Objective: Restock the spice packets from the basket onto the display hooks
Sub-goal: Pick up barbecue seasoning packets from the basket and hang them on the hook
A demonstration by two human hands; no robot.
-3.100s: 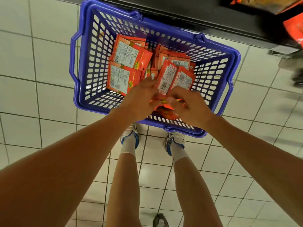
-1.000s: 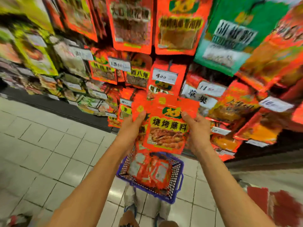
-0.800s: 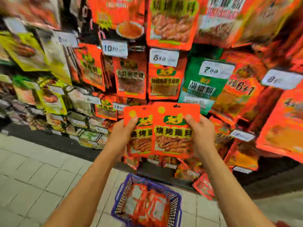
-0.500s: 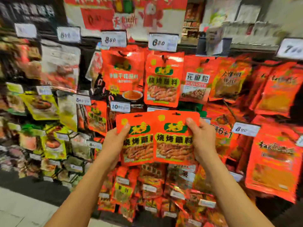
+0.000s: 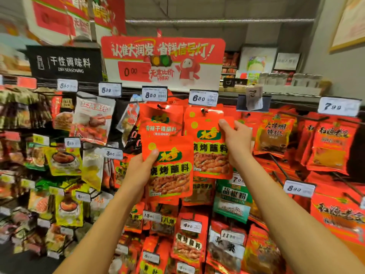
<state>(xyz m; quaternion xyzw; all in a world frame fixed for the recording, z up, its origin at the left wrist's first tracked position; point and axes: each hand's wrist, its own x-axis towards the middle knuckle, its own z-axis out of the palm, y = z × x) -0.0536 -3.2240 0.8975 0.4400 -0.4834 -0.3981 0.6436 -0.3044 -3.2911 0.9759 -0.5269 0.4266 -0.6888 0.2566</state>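
Hands are both up at the rack, each with its own orange packet. Left hand [image 5: 141, 169] grips the left packet [image 5: 170, 171] by its left edge, thumb on the front near the top corner, the other fingers curled behind where I can't see them. This packet sits lower, in front of the hanging stock, not on any hook.

Right hand [image 5: 236, 142] pinches the right packet [image 5: 209, 153] at its upper right edge, thumb tip on the front, fingers wrapped behind. That packet is held higher, its top right under the 6.30 tag [image 5: 203, 98] and overlapping the same-looking packets [image 5: 203, 113] already hanging on that hook. Can't tell if its hole is on the hook or just near it.

The two held packets overlap slightly, left one in front at the seam. Just left of the right packet, under the 8.50 tag [image 5: 154, 94], hangs another orange packet [image 5: 161, 121] with a different label; the left packet covers its bottom part.

Around all that: a red promo sign [image 5: 162, 60] above the rack, a black "DRY SEASONING" sign [image 5: 65, 63] to its left, green packets [image 5: 233, 200] below the right wrist, yellow ones [image 5: 65, 161] off to the left. Basket isn't in the shot.
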